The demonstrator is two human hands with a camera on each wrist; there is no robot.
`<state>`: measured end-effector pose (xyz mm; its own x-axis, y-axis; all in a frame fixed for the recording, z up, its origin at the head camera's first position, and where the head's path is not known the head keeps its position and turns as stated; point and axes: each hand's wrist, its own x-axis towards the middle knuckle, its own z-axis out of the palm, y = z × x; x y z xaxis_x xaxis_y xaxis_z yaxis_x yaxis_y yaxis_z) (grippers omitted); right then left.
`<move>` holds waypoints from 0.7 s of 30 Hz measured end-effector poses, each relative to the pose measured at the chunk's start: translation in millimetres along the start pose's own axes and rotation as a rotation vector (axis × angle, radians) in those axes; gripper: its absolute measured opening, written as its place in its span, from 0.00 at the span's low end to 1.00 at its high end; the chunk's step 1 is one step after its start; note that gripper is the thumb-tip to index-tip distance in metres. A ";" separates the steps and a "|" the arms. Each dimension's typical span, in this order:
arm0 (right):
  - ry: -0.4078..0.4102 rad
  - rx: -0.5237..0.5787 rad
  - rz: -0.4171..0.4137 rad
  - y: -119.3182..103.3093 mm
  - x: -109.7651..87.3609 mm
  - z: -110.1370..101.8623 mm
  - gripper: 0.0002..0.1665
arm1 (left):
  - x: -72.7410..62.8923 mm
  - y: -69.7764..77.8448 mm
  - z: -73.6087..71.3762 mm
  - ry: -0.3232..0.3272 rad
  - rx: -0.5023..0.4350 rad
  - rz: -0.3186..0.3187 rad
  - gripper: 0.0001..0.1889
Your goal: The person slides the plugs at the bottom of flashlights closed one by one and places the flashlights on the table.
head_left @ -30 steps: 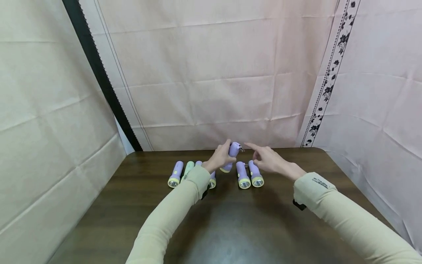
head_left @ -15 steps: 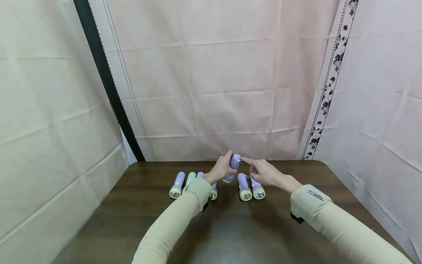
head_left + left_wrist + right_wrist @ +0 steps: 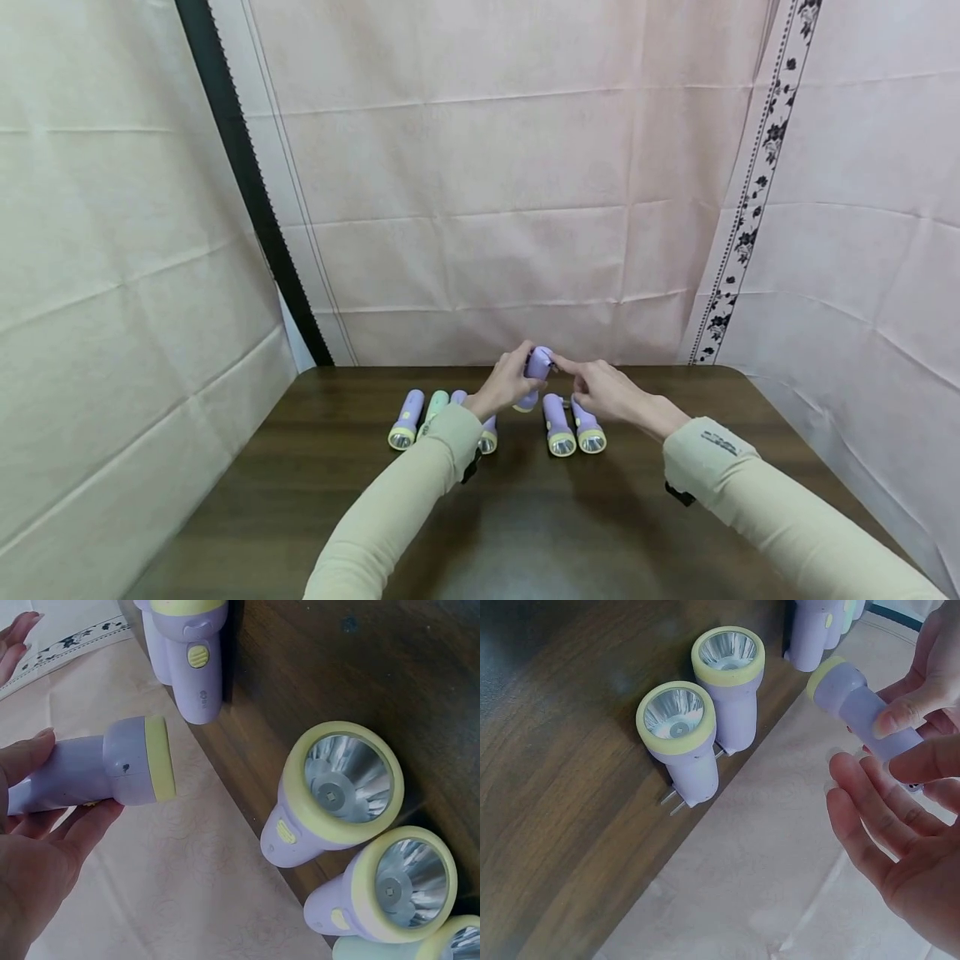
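A purple flashlight (image 3: 537,364) with a yellow rim is raised above the far part of the table. My left hand (image 3: 504,386) grips its body between thumb and fingers, and in the left wrist view the yellow head of the held flashlight (image 3: 159,757) tips to the right. The extended index finger of my right hand (image 3: 609,393) touches the tail end. In the right wrist view the other fingers of the right hand (image 3: 915,862) are loosely bent and hold nothing. Whether plug prongs stick out at the tail is hard to see behind the fingertip.
Two purple flashlights (image 3: 559,427) stand side by side to the right, with metal plug prongs (image 3: 673,802) showing on one. Left of the hands is a row of purple flashlights (image 3: 407,419) and a green flashlight (image 3: 437,404), partly behind the left forearm. Cloth (image 3: 480,208) hangs behind the brown table (image 3: 247,500).
My right index finger has moved left, from beside the held flashlight onto its tail end. Prongs that showed there earlier are now barely visible. The head view has tilted up slightly.
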<state>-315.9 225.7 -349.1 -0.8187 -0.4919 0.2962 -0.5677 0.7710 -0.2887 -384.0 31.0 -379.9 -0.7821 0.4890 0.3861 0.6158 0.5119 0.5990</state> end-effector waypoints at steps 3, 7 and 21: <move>-0.008 0.000 0.005 -0.6 -0.6 -0.9 0.43 | -0.6 1.9 -1.7 -0.008 0.000 -0.002 0.21; -0.016 0.005 0.007 -0.7 -1.1 -2.5 0.43 | -0.4 3.2 -1.7 -0.012 0.011 0.014 0.21; -0.041 0.007 0.019 -1.2 3.1 -6.0 0.43 | 2.2 7.1 -3.7 -0.016 0.051 0.031 0.21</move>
<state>-317.2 225.6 -342.3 -0.8323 -0.4934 0.2527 -0.5522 0.7778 -0.3002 -381.8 33.1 -372.1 -0.7614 0.5160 0.3924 0.6438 0.5315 0.5504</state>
